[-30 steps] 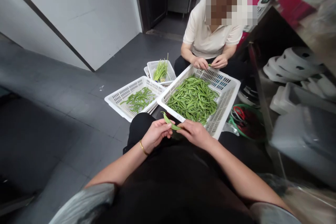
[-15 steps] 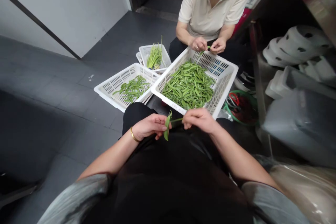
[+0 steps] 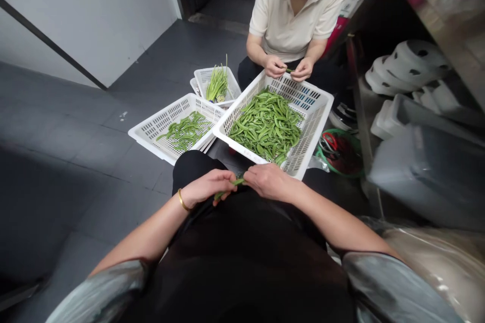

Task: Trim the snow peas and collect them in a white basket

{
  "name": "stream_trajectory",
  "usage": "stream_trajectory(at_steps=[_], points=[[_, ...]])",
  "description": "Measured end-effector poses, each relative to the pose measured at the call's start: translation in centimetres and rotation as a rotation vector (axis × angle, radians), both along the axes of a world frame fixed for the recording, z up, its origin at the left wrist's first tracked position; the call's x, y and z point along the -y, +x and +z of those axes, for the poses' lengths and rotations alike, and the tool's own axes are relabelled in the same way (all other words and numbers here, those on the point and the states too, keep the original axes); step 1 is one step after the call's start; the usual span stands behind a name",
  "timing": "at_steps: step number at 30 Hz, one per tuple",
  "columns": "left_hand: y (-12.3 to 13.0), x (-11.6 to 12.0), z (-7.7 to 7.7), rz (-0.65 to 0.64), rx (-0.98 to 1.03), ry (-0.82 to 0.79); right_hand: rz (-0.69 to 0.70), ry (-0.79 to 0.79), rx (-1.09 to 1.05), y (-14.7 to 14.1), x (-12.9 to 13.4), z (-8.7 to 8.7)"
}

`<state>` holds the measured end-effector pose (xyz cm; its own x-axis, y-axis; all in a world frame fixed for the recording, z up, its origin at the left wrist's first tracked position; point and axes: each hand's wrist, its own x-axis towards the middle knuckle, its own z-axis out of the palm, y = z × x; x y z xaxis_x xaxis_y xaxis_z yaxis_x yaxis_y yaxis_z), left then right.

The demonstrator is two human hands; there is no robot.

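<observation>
My left hand (image 3: 207, 186) and my right hand (image 3: 266, 181) meet over my lap, both pinching one green pea pod (image 3: 229, 189), which is mostly hidden between the fingers. A gold bangle sits on my left wrist. Just beyond my hands stands a large white basket (image 3: 314, 126) heaped with green pea pods (image 3: 267, 126). Left of it a second white basket (image 3: 151, 131) holds a thin layer of pods (image 3: 185, 130).
A small white basket (image 3: 202, 76) with stringy green trimmings sits at the back. A person in a cream shirt (image 3: 291, 20) crouches opposite, both hands on a pod. A green basin (image 3: 339, 151) and stacked white tubs (image 3: 413, 68) lie at the right. Grey floor tiles spread to the left.
The pod, held upright and pulled apart between my hands half a second ago, now lies low between them; my hands have come closer together. The view has tilted down a little.
</observation>
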<state>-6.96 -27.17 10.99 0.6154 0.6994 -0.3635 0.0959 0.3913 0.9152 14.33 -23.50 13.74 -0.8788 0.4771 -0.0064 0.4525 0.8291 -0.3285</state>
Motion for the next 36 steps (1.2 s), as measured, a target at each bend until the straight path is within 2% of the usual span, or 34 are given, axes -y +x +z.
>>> stream_trajectory(at_steps=[1,3,5,7,8,10,13,15,16,19,22,25,28,31,36], points=[[0.1,0.2,0.5,-0.025,-0.095,0.164,0.039,-0.125,0.002,0.1,-0.1,0.0],[0.4,0.6,1.4,-0.091,-0.212,0.495,0.094,-0.476,-0.063,0.4,-0.3,-0.3],[1.0,1.0,1.9,-0.092,-0.238,0.704,0.037,-0.842,-0.26,0.3,-0.1,-1.0],[1.6,1.0,1.7,0.086,-0.238,0.75,-0.136,-1.049,-0.542,-0.1,0.2,-1.8],[1.8,0.9,1.5,0.228,-0.226,0.722,-0.233,-1.059,-0.657,-0.3,0.4,-2.3],[1.8,0.4,0.8,0.551,-0.156,0.613,-0.357,-0.944,-0.734,-0.3,0.4,-2.9],[0.4,-1.0,0.2,0.972,0.08,0.46,-0.385,-0.664,-0.576,0.9,0.2,-3.7],[-1.4,-2.1,0.2,1.114,0.251,0.366,-0.337,-0.515,-0.421,2.1,-0.1,-4.0],[-2.2,-2.5,0.2,1.129,0.319,0.308,-0.309,-0.459,-0.321,2.7,-0.3,-4.1],[-3.9,-3.1,0.2,1.004,0.432,0.115,-0.27,-0.38,0.008,3.6,-1.7,-4.0],[-3.4,-2.9,-0.2,0.841,0.513,-0.028,-0.408,-0.305,0.164,3.2,-4.9,-4.0],[-1.6,-2.6,-0.6,0.787,0.513,-0.133,-0.633,-0.119,0.343,1.8,-9.2,-5.5],[-0.1,-2.4,-0.5,0.751,0.444,-0.206,-0.671,-0.083,0.443,0.5,-12.4,-7.7],[0.6,-2.4,-0.4,0.722,0.399,-0.202,-0.672,-0.074,0.442,0.3,-13.0,-8.5],[1.5,-3.2,-1.5,0.664,0.28,-0.21,-0.694,0.004,0.363,2.4,-10.4,-6.6]])
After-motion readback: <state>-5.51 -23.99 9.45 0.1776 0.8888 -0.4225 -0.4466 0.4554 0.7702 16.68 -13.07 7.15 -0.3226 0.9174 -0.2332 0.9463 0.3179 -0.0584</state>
